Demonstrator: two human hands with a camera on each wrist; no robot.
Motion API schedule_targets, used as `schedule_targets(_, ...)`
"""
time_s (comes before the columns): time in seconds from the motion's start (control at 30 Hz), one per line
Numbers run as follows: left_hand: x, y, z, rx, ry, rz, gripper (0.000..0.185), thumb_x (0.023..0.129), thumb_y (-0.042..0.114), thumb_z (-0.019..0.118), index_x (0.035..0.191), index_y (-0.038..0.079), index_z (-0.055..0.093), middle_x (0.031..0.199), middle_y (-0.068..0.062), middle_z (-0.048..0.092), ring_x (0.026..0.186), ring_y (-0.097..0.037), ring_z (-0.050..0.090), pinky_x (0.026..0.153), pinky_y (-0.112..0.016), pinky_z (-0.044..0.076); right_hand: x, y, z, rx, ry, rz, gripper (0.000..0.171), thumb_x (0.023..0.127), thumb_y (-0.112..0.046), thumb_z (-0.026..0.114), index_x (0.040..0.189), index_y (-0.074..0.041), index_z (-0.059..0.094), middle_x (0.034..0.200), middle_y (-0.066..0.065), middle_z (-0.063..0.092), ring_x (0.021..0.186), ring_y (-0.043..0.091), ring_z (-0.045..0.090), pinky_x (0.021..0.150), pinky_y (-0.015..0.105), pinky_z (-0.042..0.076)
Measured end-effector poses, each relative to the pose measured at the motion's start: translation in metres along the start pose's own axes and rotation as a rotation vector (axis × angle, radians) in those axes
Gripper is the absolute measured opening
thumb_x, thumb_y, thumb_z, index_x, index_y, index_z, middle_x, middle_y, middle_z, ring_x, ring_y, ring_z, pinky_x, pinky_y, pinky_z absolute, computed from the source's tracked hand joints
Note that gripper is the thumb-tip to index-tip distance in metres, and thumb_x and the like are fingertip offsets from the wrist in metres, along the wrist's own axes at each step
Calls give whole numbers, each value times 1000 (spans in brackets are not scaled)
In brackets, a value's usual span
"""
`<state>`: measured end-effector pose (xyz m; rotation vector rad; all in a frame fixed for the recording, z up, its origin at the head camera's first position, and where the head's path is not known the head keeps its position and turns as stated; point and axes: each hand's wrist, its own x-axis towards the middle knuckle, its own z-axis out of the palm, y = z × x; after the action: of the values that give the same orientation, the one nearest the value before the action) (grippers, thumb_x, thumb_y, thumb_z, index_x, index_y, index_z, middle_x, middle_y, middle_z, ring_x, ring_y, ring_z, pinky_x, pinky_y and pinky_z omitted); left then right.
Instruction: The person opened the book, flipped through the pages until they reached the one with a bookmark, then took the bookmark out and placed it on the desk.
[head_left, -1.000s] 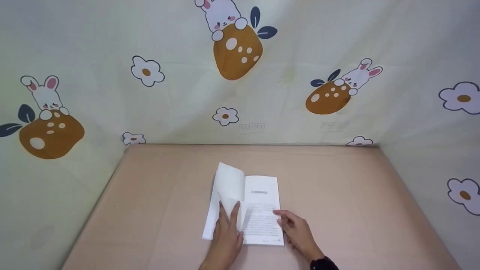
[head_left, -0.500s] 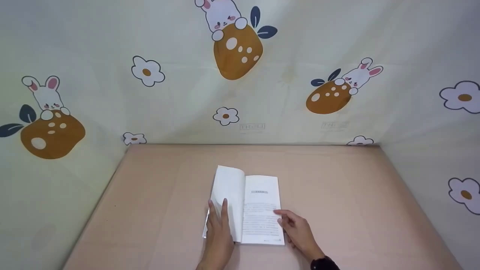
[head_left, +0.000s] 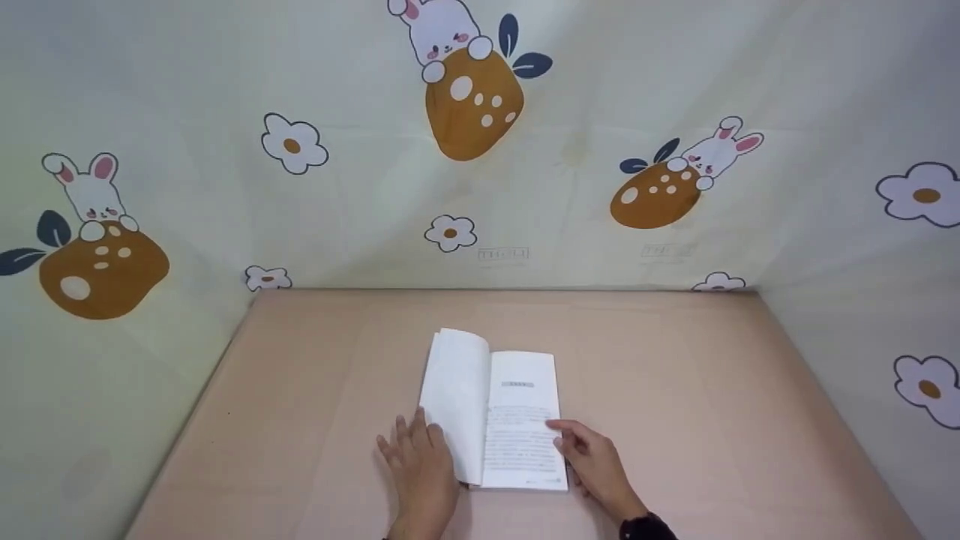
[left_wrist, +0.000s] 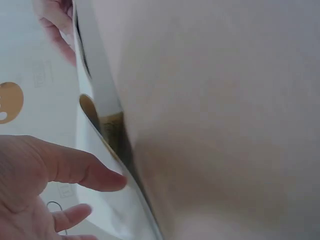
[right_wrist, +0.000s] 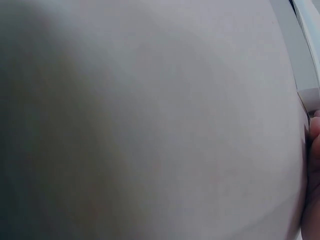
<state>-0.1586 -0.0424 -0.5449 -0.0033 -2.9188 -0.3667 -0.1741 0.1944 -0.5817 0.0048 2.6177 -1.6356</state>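
Left hand: my left hand [head_left: 420,469] lies flat, fingers straight and spread, holding nothing. Its fingertips touch the left edge of the book's [head_left: 491,409] left-hand leaf; the palm rests on the table.
Left wrist view: my thumb [left_wrist: 82,170] presses the edge of the raised pages; the glossy cover [left_wrist: 100,90] shows beneath them.
Right hand: my right hand [head_left: 592,461] rests at the book's lower right corner, fingers lightly bent, fingertips on the right edge of the printed page. I cannot tell whether they curl under the edge or only press on it.
Right wrist: a dark band [head_left: 645,527] sits on it.
Book: open, lying near the middle of the table, closer to my edge. Left leaf blank and slightly raised near the spine; right page [head_left: 523,420] carries a heading and lines of text, too small to read.
Surface: plain tan table [head_left: 675,390].
Room: pale cloth [head_left: 360,187] printed with rabbits, flowers and orange fruit hangs behind and to both sides of the table.
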Motion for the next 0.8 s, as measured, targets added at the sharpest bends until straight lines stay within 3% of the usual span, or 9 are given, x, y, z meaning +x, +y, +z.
schedule_targets(0.1,-1,-4,-1,29,-58,-2,37,74,-5,67,107,-10,51,132,-29,44,129,-50,32,104,-69,15,0,0,0,3,-1,6,25,91,-19,59,114,-13,65,71,0,53,37,3,38,32,17,33)
schedule_targets(0.17,0,-6,-2,8,-90,32,41,73,-7,66,111,-10,49,133,-30,43,129,-48,33,106,-64,20,0,-1,-1,6,-2,8,25,91,-19,58,115,-14,65,72,0,53,38,3,38,33,17,33)
schedule_targets(0.33,2,-6,-3,-43,-150,210,64,69,-17,63,127,-2,40,145,-21,33,133,-43,31,107,-51,32,-1,0,-1,18,-7,11,25,91,-20,58,115,-14,64,69,0,53,38,3,39,32,17,33)
schedule_targets(0.5,4,-2,-4,-2,-218,361,79,70,-9,69,139,12,36,151,-9,29,137,-37,29,108,-46,32,0,1,0,20,-11,-1,25,91,-20,59,115,-13,65,69,-1,51,38,3,39,34,15,33)
schedule_targets(0.63,9,8,-5,-4,-253,371,73,72,-3,70,137,9,40,146,-12,35,135,-35,30,107,-47,34,1,2,0,15,-9,-3,26,91,-21,59,115,-13,65,71,-1,52,38,3,39,34,15,32)
schedule_targets(0.8,12,21,-5,-154,-313,293,55,84,-2,56,136,1,41,146,-16,32,135,-38,26,98,-59,34,1,2,0,7,-4,6,26,91,-21,59,115,-13,64,71,0,53,40,4,40,34,16,33)
